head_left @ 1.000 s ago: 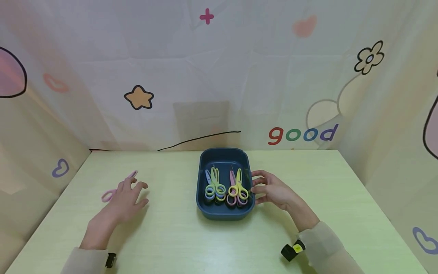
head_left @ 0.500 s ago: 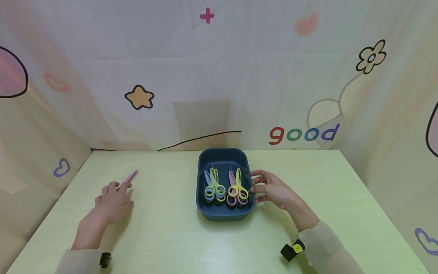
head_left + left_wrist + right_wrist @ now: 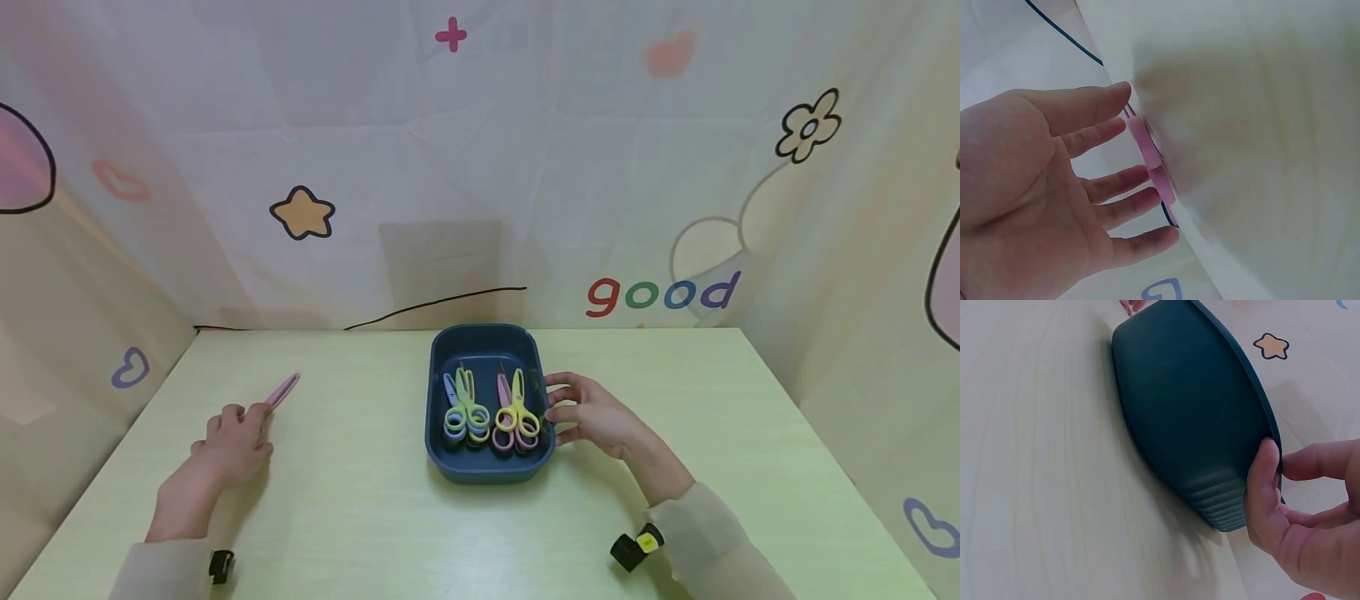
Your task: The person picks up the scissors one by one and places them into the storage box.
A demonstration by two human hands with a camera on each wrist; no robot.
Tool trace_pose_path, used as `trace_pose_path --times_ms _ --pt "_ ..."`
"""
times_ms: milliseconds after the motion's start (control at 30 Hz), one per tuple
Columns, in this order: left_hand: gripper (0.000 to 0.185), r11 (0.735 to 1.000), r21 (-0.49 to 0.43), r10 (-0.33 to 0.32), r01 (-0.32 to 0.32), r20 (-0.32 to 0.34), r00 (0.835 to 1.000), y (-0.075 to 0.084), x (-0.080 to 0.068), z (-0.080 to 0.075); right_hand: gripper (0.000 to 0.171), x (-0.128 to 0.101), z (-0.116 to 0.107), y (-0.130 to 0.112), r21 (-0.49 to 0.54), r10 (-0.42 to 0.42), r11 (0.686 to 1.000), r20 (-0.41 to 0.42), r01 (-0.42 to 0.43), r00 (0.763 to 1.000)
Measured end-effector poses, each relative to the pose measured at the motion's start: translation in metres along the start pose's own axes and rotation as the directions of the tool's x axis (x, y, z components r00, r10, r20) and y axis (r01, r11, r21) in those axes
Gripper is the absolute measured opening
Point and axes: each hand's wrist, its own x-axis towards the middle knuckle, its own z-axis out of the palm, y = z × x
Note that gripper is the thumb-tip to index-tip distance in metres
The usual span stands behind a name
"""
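Observation:
Pink-handled scissors (image 3: 283, 390) lie at the left of the table, partly covered by my left hand (image 3: 228, 450). In the left wrist view, that hand's fingers reach loosely extended to the pink scissors (image 3: 1145, 144), with the thumb apart from the fingers. My right hand (image 3: 592, 412) holds the right rim of a dark blue tray (image 3: 487, 477). The right wrist view has its digits on both sides of the tray's (image 3: 1191, 394) edge. Inside the tray lie several scissors: green ones (image 3: 471, 417), blue ones (image 3: 450, 387), yellow ones (image 3: 517, 408) and pink ones (image 3: 502, 387).
The pale wooden table (image 3: 360, 517) extends around the tray. A printed curtain (image 3: 480, 167) with a star and the word "good" closes off the back and sides. Each wrist bears a black strap device, such as the one (image 3: 630, 552) on the right.
My left hand has moved left and slightly down, uncovering the scissors' tip end and coming over their handles. The right hand stays at the tray's rim.

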Motion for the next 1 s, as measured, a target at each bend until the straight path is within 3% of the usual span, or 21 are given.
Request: trace_pose_path --times_ms 267,500,1000 --pt "0.051 1.000 0.009 0.009 -0.009 0.010 1.000 0.004 0.001 -0.003 0.057 0.000 0.001 -0.001 -0.003 0.000 1.000 0.000 0.000 1.000" --pt "0.036 0.999 0.027 0.041 -0.041 0.003 0.999 0.010 0.001 -0.001 0.056 -0.001 0.001 0.000 -0.002 0.001 1.000 -0.001 -0.001 1.000" --pt "0.024 0.995 0.025 0.093 -0.092 -0.028 0.995 0.006 0.006 0.001 0.057 0.000 0.001 0.001 -0.007 -0.001 1.000 0.000 0.001 1.000"
